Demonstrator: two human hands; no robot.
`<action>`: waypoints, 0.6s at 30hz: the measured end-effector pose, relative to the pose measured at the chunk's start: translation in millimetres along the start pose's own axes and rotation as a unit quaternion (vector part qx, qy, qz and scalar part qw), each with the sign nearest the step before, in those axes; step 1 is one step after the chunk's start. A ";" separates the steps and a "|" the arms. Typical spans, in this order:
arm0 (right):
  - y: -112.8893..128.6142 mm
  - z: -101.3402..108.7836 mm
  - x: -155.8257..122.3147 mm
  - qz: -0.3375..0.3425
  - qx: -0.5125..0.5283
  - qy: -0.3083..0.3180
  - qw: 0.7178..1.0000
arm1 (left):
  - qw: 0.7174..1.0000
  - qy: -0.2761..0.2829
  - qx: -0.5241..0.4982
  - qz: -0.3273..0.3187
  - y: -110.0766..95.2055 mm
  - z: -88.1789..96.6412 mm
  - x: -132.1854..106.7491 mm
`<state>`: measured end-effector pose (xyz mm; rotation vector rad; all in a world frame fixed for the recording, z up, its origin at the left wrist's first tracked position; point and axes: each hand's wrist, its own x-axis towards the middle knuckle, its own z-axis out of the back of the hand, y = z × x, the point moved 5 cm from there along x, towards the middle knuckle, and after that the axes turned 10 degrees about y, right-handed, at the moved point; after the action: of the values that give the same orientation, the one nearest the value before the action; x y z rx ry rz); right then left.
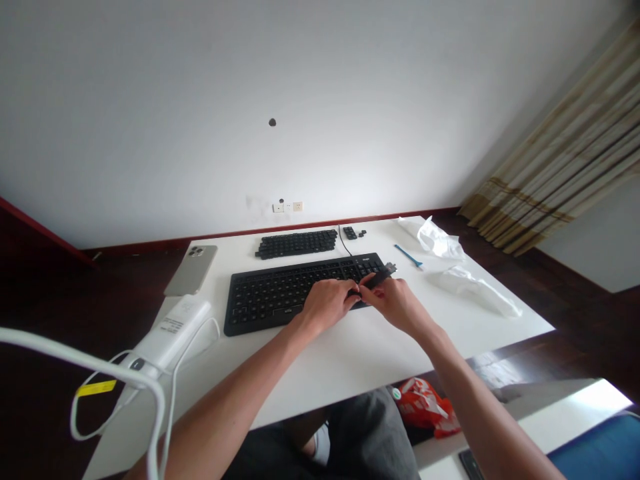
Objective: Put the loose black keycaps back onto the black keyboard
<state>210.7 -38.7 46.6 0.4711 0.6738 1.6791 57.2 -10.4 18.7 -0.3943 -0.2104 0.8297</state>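
A black keyboard (280, 293) lies across the middle of the white table (350, 353). My left hand (327, 303) rests curled on its right part, fingertips pinched near a small dark key. My right hand (393, 297) meets it from the right, its fingers closed on a thin dark tool (379, 276) that sticks out up and to the right over the keyboard's right end. A row of loose black keycaps (297, 243) lies behind the keyboard, with a smaller group of keycaps (351, 233) to its right.
A phone (191, 269) lies face down at the back left. A white power bank (167, 337) with white cable sits at the left edge. A small blue brush (409, 256) and crumpled white plastic bags (440, 241) lie at the right. An orange bag (425, 405) is under the table.
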 end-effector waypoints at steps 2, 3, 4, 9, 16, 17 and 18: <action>2.7 0.5 4.1 -0.001 -0.030 -0.005 1.000 | 1.000 0.002 0.004 0.000 0.1 -0.4 0.1; 3.8 0.9 6.2 -0.001 -0.041 -0.005 0.999 | 1.000 0.002 0.005 0.000 0.3 -0.5 0.1; 4.5 1.2 8.3 -0.001 -0.048 -0.004 0.999 | 1.000 0.001 0.007 0.000 0.5 -0.6 0.1; 1.7 3.7 17.3 -0.009 -0.034 0.002 0.999 | 1.000 0.000 0.004 0.002 0.9 -0.4 0.5; 2.2 6.4 24.1 -0.037 -0.022 0.019 0.999 | 1.000 0.010 -0.011 0.007 0.7 1.1 0.9; 2.9 6.9 24.6 -0.043 -0.018 0.021 0.999 | 1.000 0.010 -0.013 0.006 0.8 1.3 0.9; 3.4 7.3 25.2 -0.049 -0.014 0.023 0.998 | 1.000 0.010 -0.015 0.006 0.9 1.5 0.9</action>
<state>207.6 -13.3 53.0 0.3750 0.6956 1.6086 56.7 -8.8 19.8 -0.4315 -0.2024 0.8343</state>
